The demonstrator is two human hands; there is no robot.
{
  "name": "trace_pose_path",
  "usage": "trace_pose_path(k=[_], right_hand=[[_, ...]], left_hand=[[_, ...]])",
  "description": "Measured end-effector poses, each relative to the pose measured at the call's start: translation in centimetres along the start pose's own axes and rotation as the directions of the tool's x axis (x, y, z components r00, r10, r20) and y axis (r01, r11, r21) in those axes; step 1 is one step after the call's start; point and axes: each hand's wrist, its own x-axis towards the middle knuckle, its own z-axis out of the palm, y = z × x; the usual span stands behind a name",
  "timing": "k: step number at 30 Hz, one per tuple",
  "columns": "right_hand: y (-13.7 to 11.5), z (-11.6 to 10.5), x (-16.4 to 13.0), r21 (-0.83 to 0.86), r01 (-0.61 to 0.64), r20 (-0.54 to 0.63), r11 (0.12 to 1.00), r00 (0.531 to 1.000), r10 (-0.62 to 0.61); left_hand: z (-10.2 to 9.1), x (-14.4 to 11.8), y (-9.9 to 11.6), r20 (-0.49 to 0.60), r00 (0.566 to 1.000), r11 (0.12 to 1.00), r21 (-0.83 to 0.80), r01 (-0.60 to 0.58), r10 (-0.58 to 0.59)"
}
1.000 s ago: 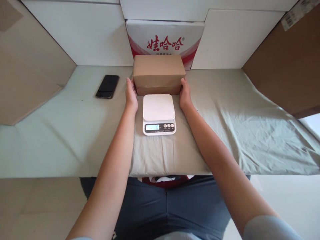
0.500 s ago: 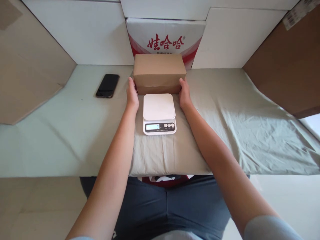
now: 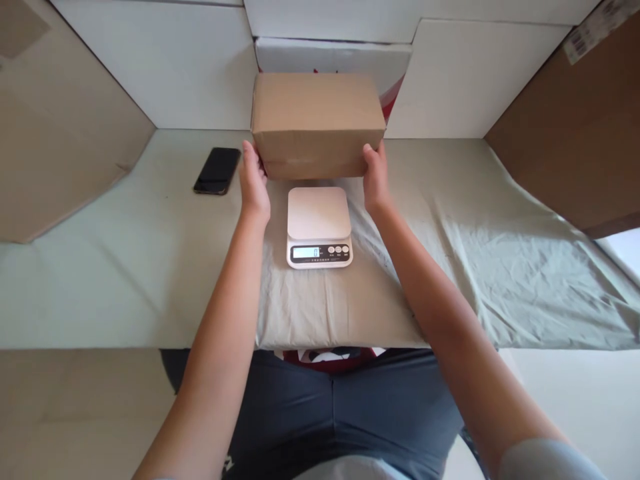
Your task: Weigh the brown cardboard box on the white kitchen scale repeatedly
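Cloth-covered table (image 3: 450,267) | plain brown cardboard box (image 3: 316,123) | left hand (image 3: 253,180), right hand (image 3: 376,177) fingers clamped on its ends

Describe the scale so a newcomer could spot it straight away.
Start at the table draped with a grey-green cloth; near its front middle sits the scale. It lies between the person's forearms, just in front of the brown cardboard box both hands hold. It alone is white, with a small lit display and round buttons.
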Motion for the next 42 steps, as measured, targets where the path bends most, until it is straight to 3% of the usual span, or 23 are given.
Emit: trace_pose_path(k=[3,6,10,13,25,42], right_hand=[[-2.9,-0.3,-1.5,-0.010,0.044,0.028,0.999,0.999,-0.044],[-4.9,-1.2,-4.5,-0.035,0.060,0.058,0.998,0.997,-0.058],[-5.4,-2.3,-9.1,-0.031,-0.002,0.041,1.000,0.999,0.003],[-5.1,-2.2,-11.2,-0.028,-0.027,0.010,0.999,1.000,0.027],[-3.7,-1.9,-11.9,0.024,-0.037,0.023,0.999,0.999,0.036],[-4.1,-1.6,-11.8,0.028,-0.110,0.009,0.994,0.994,0.110]], left_hand=[[-0.3,-2.7,2.5,0.047,0.997,0.998,0.005,-0.060,0.059],[-0.8,-6.4,3.7,0.088,0.994,0.998,0.006,-0.066,0.065],[-1.0,-11.1,3.4,0.039,0.998,0.998,0.040,-0.045,0.043],[-0.8,-12.8,2.9,-0.001,0.998,0.997,0.055,-0.058,0.058],[-1.3,-12.3,1.8,-0.026,0.997,0.994,0.093,-0.064,0.067],[-1.5,-12.1,1.1,-0.059,0.997,0.996,0.076,-0.049,0.054]])
